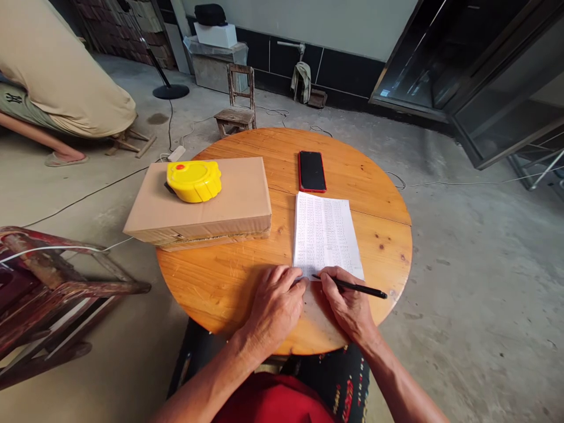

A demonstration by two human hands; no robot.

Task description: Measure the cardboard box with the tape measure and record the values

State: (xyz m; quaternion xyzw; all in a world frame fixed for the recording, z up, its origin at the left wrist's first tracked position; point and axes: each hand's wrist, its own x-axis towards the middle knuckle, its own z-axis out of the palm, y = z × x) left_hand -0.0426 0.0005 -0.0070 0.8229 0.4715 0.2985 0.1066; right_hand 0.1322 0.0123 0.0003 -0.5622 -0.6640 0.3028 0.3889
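Observation:
A black pen [363, 289] is gripped in my right hand [348, 302], its tip on the bottom edge of a paper pad [328, 235]. Rows of small handwritten or printed figures cover the top sheet, too fine to read. My left hand [279, 299] rests on the table with bent fingers, and its fingertips and thumb hold the pad's lower left corner. Just beyond the pad lies a phone [312, 171] with a red edge and a dark screen. The round wooden table [233, 270] carries all of these.
On the table's left, a cardboard box [233, 200] bears a yellow tape-measure-shaped case [194, 181]. A worn red wooden chair [44, 294] stands at left, a small chair [238, 106] behind the table. A person [66, 76] sits at upper left. Cables [88, 195] cross the floor.

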